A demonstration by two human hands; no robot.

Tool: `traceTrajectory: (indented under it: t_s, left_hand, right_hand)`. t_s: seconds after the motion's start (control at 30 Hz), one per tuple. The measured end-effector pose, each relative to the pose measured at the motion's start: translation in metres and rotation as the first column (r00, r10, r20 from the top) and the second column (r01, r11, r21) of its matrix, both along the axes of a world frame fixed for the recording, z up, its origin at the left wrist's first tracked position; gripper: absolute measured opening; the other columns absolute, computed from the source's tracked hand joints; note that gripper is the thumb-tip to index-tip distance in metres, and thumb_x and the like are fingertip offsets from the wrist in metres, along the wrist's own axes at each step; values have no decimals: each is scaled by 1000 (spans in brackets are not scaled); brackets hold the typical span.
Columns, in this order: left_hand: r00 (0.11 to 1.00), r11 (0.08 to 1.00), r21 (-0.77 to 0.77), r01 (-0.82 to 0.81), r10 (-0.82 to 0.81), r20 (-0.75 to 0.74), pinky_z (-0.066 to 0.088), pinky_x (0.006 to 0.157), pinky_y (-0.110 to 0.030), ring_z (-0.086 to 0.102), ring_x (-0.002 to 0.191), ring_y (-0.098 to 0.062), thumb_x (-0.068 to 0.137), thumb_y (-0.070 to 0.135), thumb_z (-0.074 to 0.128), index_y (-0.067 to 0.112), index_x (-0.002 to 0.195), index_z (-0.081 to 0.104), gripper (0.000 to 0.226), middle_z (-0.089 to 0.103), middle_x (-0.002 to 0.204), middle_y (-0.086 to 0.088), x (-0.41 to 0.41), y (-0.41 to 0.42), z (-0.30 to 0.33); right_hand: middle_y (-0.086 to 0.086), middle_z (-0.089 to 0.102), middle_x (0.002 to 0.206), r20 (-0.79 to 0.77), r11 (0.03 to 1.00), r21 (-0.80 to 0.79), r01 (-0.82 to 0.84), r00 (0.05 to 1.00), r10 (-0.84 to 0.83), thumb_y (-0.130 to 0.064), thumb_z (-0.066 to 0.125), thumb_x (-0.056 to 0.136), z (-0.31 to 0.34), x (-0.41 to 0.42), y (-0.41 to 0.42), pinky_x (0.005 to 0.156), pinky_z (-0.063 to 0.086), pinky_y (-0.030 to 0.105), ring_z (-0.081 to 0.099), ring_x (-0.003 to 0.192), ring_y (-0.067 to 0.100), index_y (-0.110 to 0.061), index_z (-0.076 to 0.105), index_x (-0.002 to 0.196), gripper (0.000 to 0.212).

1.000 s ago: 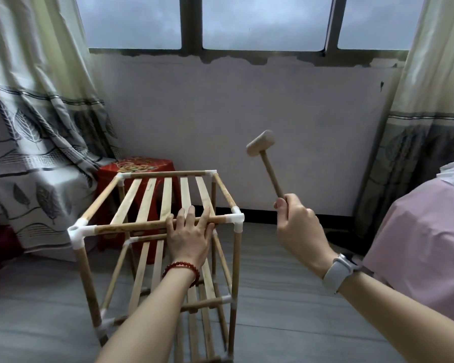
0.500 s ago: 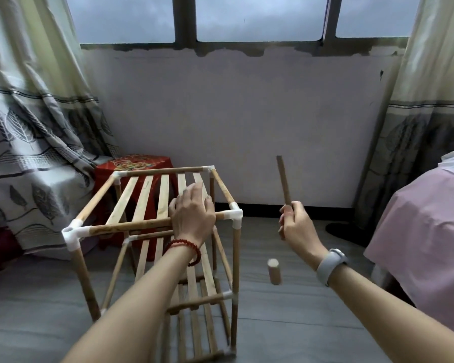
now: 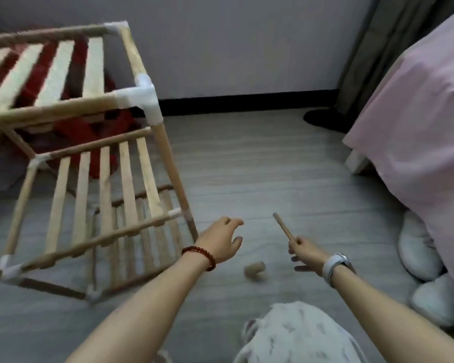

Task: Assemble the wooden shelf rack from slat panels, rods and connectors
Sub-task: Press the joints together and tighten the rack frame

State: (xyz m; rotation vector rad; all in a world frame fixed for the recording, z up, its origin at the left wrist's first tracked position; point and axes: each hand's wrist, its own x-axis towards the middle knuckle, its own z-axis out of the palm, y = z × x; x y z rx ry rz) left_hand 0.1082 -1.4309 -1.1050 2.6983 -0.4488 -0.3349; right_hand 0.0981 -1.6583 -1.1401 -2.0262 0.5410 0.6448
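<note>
Currently the small pale wooden mallet head (image 3: 254,268) lies on its side on the grey plank floor (image 3: 273,166), between the two hands and apart from both. It looks light, hard and round, so it would likely roll if nudged; a pinch across its short barrel should hold it.

The right hand (image 3: 306,254) grips the thin bare wooden handle (image 3: 283,227) at its lower end, fingers curled round it. The left hand (image 3: 222,242) hovers above the floor, fingers spread and relaxed, holding nothing.

The tall light-wood slatted shelf rack with white plastic corner connectors (image 3: 89,158) stands to the left, its near right leg just beside the left hand. Its frame appears stiff but light, so it is best steadied at a top rod.

Open floor lies ahead of the hands. The pink-covered bed (image 3: 417,113) and white slippers (image 3: 427,273) bound the right side.
</note>
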Motion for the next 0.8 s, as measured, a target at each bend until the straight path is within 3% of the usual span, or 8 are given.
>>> traceTrajectory:
  t_s: [0.17,0.27,0.37,0.5,0.57,0.63,0.7,0.8]
  left_hand:
    - [934,989,137,59,-7,-356,36,104,-41,34,131,-30,95,28,49,21,147,26,57,29,148,-8,-15,-28,-141]
    - [920,985,141,104,-42,-389,35,106,-44,22,137,-29,94,30,50,21,149,17,64,16,156,-4,-16,-48,-191]
    - [930,976,117,184,-135,-343,38,101,-42,23,136,-26,94,33,49,20,146,24,59,23,152,-3,-11,-77,-220]
    - [952,961,161,224,-180,-249,37,86,-38,39,120,-29,97,23,41,10,125,47,32,44,127,-11,-5,-108,-234]
    - [948,999,-29,-16,6,-318,40,82,-37,49,108,-30,98,26,41,8,106,56,25,54,112,-14,3,-110,-229]
    - [786,861,-267,-433,216,-580,43,68,-31,58,87,-25,99,30,41,11,91,55,25,63,96,-11,20,-106,-204]
    - [553,543,-373,-752,211,-806,39,52,-24,54,63,-16,99,25,39,10,95,53,21,66,82,-5,39,-96,-167]
    - [519,239,-489,-839,79,-851,21,44,-21,38,47,-14,92,13,36,10,89,53,18,61,61,-1,58,-77,-98]
  right_hand:
    - [12,53,84,-155,994,112,6,988,11,-8,32,99,-99,-11,3,51,35,26,46,58,18,-10,43,100,10]
    - [13,52,85,-187,993,97,62,981,-43,-2,36,93,-134,-8,1,47,34,24,45,57,17,-7,38,99,8]
    - [8,48,76,-181,993,31,113,978,-105,-3,42,92,-160,-3,-6,42,35,19,44,54,15,-7,39,97,7]
    - [4,56,97,12,996,-34,88,996,-88,-17,41,99,-175,1,-17,78,46,31,55,85,20,-5,50,114,21]
    - [3,58,103,113,996,-56,71,992,-64,-16,41,99,-168,3,-20,84,43,32,55,95,21,-7,53,117,23]
    - [0,60,91,167,996,-60,60,985,-49,-16,42,98,-156,6,-21,68,43,29,55,78,15,-14,55,106,15]
    - [-6,55,70,271,999,-50,15,963,-1,-17,44,96,-131,8,-19,54,38,26,48,57,8,-25,52,94,11]
    - [-8,47,54,460,977,-143,-157,864,206,-29,45,97,-80,11,-12,50,33,30,42,47,8,-31,53,101,10]
